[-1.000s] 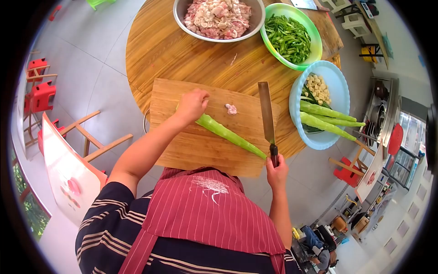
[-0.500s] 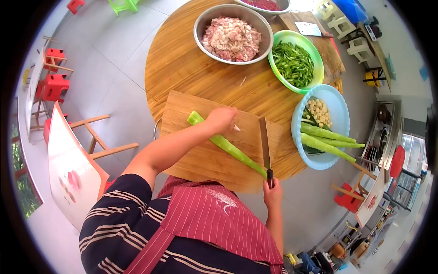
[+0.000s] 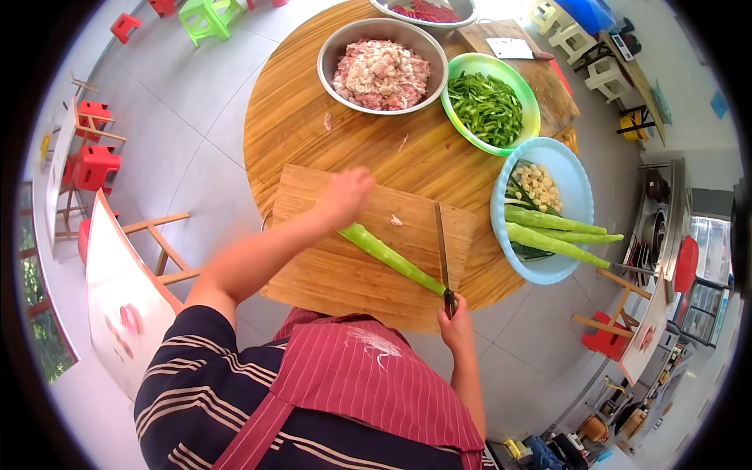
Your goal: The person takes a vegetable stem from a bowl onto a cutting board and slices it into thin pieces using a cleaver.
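Observation:
My right hand (image 3: pixel 457 323) grips the black handle of a long-bladed knife (image 3: pixel 442 247). The blade points away from me over the right part of a wooden cutting board (image 3: pixel 313 270). A long, tapering light-green stalk vegetable (image 3: pixel 392 260) lies slantwise on the board, its narrow end by the knife handle. My forearm covers its thicker end. Above the board's far left part is my left hand (image 3: pixel 346 196), blurred, with fingers curled together; what they hold, if anything, is hidden. Between hand and blade sits a small whitish piece (image 3: pixel 396 221).
On the round wooden table (image 3: pixel 274 102) stand a steel bowl of chopped meat (image 3: pixel 382 74), a green basin of sliced green vegetable (image 3: pixel 486 108) and a blue basin (image 3: pixel 581 184) with garlic cloves and more stalks. A cleaver (image 3: pixel 509 48) lies on another board behind.
My left hand has moved left and a little farther from me, away from the whitish piece. The whole view has shifted slightly. My right hand still holds the knife in about the same place.

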